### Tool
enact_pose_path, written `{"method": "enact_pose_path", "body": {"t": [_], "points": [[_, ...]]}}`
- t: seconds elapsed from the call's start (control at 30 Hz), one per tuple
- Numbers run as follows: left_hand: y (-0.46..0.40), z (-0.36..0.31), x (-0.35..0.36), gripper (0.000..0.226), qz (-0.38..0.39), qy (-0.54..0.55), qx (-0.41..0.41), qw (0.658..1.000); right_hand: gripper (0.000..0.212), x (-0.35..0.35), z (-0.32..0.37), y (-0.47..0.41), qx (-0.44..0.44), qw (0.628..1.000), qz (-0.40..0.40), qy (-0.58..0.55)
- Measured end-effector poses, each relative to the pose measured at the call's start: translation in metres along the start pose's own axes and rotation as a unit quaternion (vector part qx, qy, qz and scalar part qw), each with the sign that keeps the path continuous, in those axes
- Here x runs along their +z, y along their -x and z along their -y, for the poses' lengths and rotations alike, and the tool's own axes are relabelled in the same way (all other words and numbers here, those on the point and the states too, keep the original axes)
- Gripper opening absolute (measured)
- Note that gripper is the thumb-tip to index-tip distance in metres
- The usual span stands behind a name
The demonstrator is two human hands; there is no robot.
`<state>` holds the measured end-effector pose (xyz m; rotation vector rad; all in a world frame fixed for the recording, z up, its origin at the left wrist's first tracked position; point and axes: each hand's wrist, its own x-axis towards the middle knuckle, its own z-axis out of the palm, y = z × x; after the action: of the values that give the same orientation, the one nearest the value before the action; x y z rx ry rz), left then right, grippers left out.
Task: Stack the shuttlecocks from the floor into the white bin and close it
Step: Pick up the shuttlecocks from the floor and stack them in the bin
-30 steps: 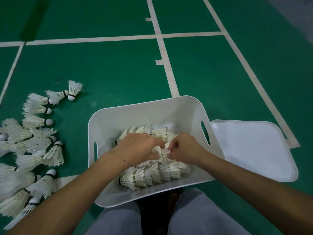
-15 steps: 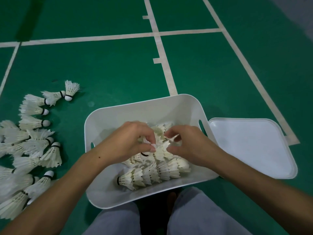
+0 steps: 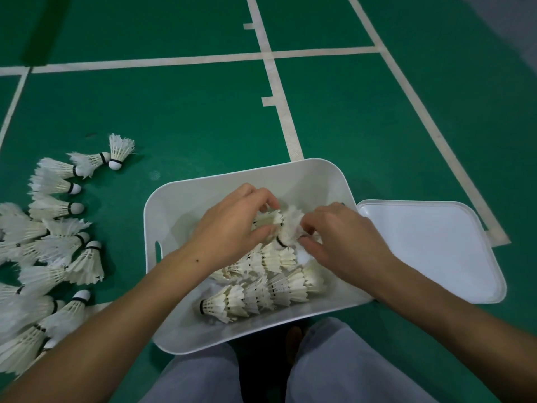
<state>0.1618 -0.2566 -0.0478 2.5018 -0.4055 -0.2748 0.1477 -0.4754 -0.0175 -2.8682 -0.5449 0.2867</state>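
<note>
The white bin [image 3: 200, 196] sits open on the green floor in front of my knees. Inside it lie nested rows of white shuttlecocks [image 3: 261, 298]. Both hands are over the bin's middle. My left hand [image 3: 229, 228] grips a short stack of shuttlecocks [image 3: 268, 221] from the left. My right hand [image 3: 340, 242] pinches the feathers of a single shuttlecock [image 3: 290, 228] and holds it against that stack's end. Several loose shuttlecocks [image 3: 55, 242] lie scattered on the floor to the left.
The bin's white lid [image 3: 430, 248] lies flat on the floor, touching the bin's right side. White court lines [image 3: 279, 91] cross the floor beyond. My grey-trousered knees [image 3: 348, 365] are just below the bin.
Both hands have lifted from deep in the bin and shifted toward its far side, carrying the stack and the single shuttlecock up with them.
</note>
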Motion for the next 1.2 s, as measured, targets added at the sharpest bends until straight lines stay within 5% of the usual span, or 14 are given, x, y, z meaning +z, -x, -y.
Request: {"method": "enact_pose_path", "body": {"t": [0.23, 0.6, 0.77, 1.03, 1.2], "points": [[-0.022, -0.018, 0.029, 0.055, 0.239, -0.192, 0.056, 0.95, 0.019, 0.013, 0.004, 0.007, 0.075, 0.99, 0.034, 0.113], [-0.015, -0.002, 0.021, 0.039, 0.201, -0.193, 0.062, 0.958, 0.033, 0.046, -0.013, -0.022, 0.13, 0.982, 0.095, -0.095], [-0.014, -0.001, 0.024, 0.039, 0.197, -0.178, 0.066, 0.962, 0.004, 0.055, -0.009, -0.031, 0.166, 0.956, 0.178, -0.166], [-0.013, 0.002, 0.028, 0.049, 0.213, -0.125, 0.047, 0.968, 0.007, 0.057, -0.015, -0.035, 0.177, 0.947, 0.216, -0.162], [-0.005, 0.001, 0.009, 0.047, 0.184, -0.103, 0.019, 0.977, 0.019, 0.046, -0.013, -0.029, 0.132, 0.972, 0.18, -0.075]]}}
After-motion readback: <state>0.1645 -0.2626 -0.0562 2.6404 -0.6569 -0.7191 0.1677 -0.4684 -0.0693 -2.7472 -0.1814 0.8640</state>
